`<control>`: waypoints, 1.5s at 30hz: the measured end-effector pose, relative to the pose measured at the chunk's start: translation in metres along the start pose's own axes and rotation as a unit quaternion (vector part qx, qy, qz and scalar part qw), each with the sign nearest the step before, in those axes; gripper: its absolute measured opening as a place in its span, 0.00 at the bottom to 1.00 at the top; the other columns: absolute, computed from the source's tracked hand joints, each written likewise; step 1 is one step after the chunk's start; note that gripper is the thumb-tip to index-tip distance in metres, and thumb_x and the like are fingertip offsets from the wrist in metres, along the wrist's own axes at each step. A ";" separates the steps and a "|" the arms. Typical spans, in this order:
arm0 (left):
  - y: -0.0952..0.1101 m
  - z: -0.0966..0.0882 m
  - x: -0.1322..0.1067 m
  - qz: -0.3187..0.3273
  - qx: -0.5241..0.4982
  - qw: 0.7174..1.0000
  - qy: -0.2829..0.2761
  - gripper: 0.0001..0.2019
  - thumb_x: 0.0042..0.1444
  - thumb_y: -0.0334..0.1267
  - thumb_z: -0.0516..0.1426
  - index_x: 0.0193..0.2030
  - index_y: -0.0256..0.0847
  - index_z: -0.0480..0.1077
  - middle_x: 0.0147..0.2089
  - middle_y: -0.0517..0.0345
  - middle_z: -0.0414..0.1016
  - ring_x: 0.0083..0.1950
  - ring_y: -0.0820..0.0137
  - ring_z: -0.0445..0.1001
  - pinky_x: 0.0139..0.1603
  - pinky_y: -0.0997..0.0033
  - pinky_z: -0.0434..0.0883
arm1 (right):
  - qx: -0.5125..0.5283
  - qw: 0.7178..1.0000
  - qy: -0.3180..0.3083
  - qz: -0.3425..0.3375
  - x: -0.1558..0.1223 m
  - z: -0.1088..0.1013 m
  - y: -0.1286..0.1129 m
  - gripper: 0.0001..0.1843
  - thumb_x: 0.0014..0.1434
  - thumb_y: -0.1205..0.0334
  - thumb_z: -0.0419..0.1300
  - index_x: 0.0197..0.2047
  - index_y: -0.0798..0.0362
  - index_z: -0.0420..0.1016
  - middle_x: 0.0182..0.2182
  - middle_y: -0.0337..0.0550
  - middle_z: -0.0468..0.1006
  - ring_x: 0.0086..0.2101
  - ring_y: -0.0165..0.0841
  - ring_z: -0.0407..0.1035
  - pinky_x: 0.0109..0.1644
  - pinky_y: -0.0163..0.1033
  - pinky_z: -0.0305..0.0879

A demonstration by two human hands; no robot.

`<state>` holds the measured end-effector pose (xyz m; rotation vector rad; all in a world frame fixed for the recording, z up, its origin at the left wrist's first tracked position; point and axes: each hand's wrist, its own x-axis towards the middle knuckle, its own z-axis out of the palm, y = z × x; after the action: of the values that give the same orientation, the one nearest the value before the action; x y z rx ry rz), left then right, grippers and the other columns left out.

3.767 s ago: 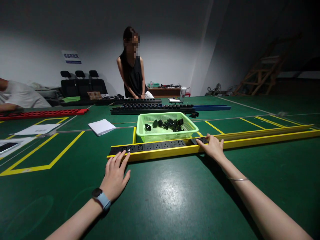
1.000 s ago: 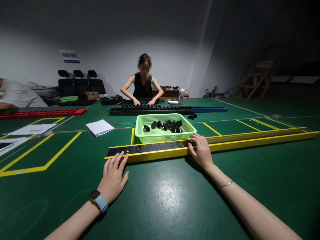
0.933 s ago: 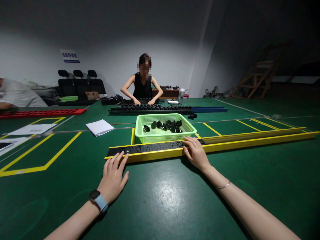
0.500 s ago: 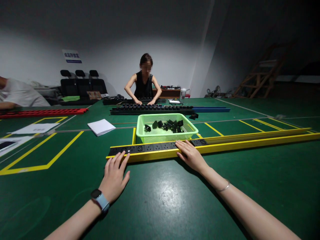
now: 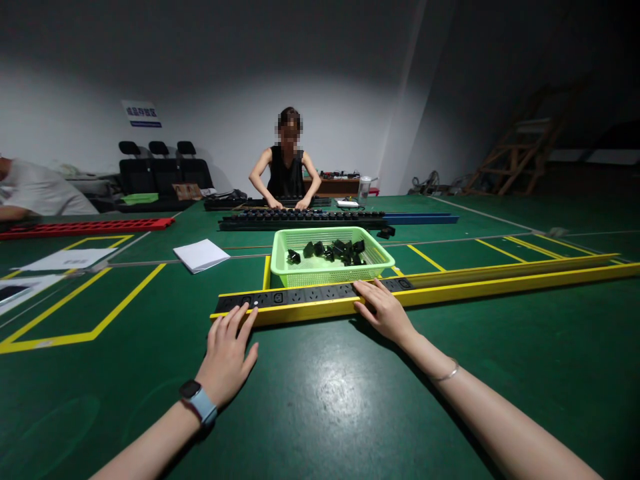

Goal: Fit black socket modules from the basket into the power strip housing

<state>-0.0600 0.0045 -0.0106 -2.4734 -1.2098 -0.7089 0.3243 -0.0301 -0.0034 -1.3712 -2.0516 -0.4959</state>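
Observation:
A long yellow rail point(image 5: 500, 283) lies across the green table with a black socket strip point(image 5: 300, 294) set in its left part. My left hand point(image 5: 226, 353), a watch on its wrist, rests flat on the table with spread fingers, the fingertips touching the rail's left end. My right hand point(image 5: 385, 310) lies with fingers stretched over the rail and on the socket strip near its middle, holding nothing. Behind the rail stands a green mesh basket point(image 5: 295, 268) holding several black plugs point(image 5: 334, 249).
Across the table a person point(image 5: 286, 167) presses both hands on a long black strip point(image 5: 300, 218); a blue rail point(image 5: 420, 218) lies beside it. A white paper pad point(image 5: 201, 254) lies left of the basket. A red rail point(image 5: 85, 227) and another person's sleeve point(image 5: 35, 190) are far left.
My right hand has slid leftward along the rail, from beyond the strip's right end to over its sockets. My left hand has stayed put. The person opposite bent over the black strip.

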 end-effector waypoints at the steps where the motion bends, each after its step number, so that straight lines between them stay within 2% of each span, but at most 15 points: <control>1: 0.000 0.000 0.000 0.000 0.000 1.000 0.000 0.27 0.60 0.38 0.50 0.66 0.37 0.54 0.66 0.43 0.56 0.67 0.53 0.54 0.65 0.46 0.53 | -0.001 1.000 0.000 0.002 0.000 0.000 0.000 0.24 0.64 0.60 0.54 0.62 0.50 0.62 0.56 0.46 0.71 0.56 0.38 0.65 0.66 0.54 0.53; 9: -0.001 0.001 0.000 0.000 -0.010 1.000 0.008 0.28 0.59 0.37 0.51 0.66 0.38 0.54 0.66 0.42 0.57 0.67 0.52 0.54 0.65 0.46 0.54 | -0.017 0.999 0.028 0.027 -0.002 0.000 0.003 0.14 0.63 0.60 0.54 0.51 0.50 0.73 0.51 0.46 0.75 0.53 0.39 0.68 0.65 0.55 0.54; 15: -0.001 0.002 -0.001 0.000 -0.013 1.000 0.008 0.28 0.59 0.37 0.52 0.66 0.38 0.54 0.66 0.42 0.57 0.66 0.52 0.55 0.65 0.46 0.54 | -0.055 0.996 0.049 0.057 -0.002 -0.001 0.003 0.10 0.62 0.58 0.54 0.42 0.49 0.76 0.51 0.46 0.74 0.52 0.40 0.67 0.65 0.57 0.51; 25: -0.001 0.001 0.000 0.002 -0.004 1.000 0.006 0.28 0.59 0.37 0.51 0.67 0.39 0.52 0.66 0.42 0.57 0.67 0.53 0.54 0.65 0.46 0.54 | -0.087 0.986 0.086 0.114 -0.003 -0.001 0.006 0.10 0.62 0.57 0.54 0.37 0.50 0.76 0.48 0.48 0.73 0.50 0.41 0.66 0.64 0.58 0.51; 30: -0.001 0.001 0.000 0.002 -0.006 1.000 0.006 0.29 0.59 0.37 0.51 0.67 0.40 0.51 0.66 0.42 0.57 0.66 0.52 0.54 0.64 0.45 0.55 | -0.069 0.988 0.096 0.099 -0.004 0.000 0.007 0.09 0.61 0.58 0.55 0.38 0.49 0.76 0.48 0.48 0.72 0.50 0.43 0.66 0.63 0.62 0.52; 35: 0.000 0.000 0.000 -0.001 -0.006 1.000 0.005 0.28 0.60 0.37 0.51 0.67 0.40 0.52 0.66 0.43 0.56 0.67 0.53 0.54 0.65 0.46 0.54 | 0.009 0.998 0.058 0.020 -0.002 0.002 0.003 0.11 0.63 0.61 0.53 0.46 0.49 0.74 0.49 0.48 0.73 0.51 0.40 0.67 0.64 0.60 0.55; 38: 0.001 -0.001 0.000 -0.005 -0.006 1.000 -0.002 0.27 0.60 0.37 0.51 0.66 0.38 0.54 0.67 0.42 0.56 0.67 0.53 0.53 0.65 0.46 0.53 | 0.029 0.999 0.026 0.004 -0.001 0.004 -0.002 0.12 0.64 0.62 0.51 0.49 0.50 0.71 0.46 0.47 0.75 0.48 0.38 0.69 0.65 0.57 0.54; 42: 0.001 0.000 0.000 -0.008 -0.012 1.000 -0.003 0.27 0.59 0.38 0.51 0.66 0.38 0.54 0.67 0.42 0.56 0.67 0.53 0.53 0.66 0.47 0.52 | 0.021 1.000 -0.007 0.011 0.000 0.004 -0.006 0.10 0.64 0.61 0.51 0.47 0.51 0.69 0.40 0.45 0.77 0.42 0.36 0.71 0.65 0.57 0.51; 45: 0.000 0.000 0.000 -0.007 -0.008 1.000 -0.004 0.27 0.60 0.37 0.51 0.66 0.37 0.54 0.67 0.42 0.56 0.67 0.53 0.53 0.66 0.46 0.52 | 0.027 0.999 -0.004 0.034 0.002 0.005 -0.009 0.08 0.64 0.59 0.51 0.41 0.51 0.69 0.34 0.42 0.75 0.37 0.34 0.70 0.63 0.53 0.54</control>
<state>-0.0599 0.0040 -0.0108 -2.4852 -1.2306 -0.7177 0.3138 -0.0290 -0.0054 -1.4076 -2.0034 -0.4028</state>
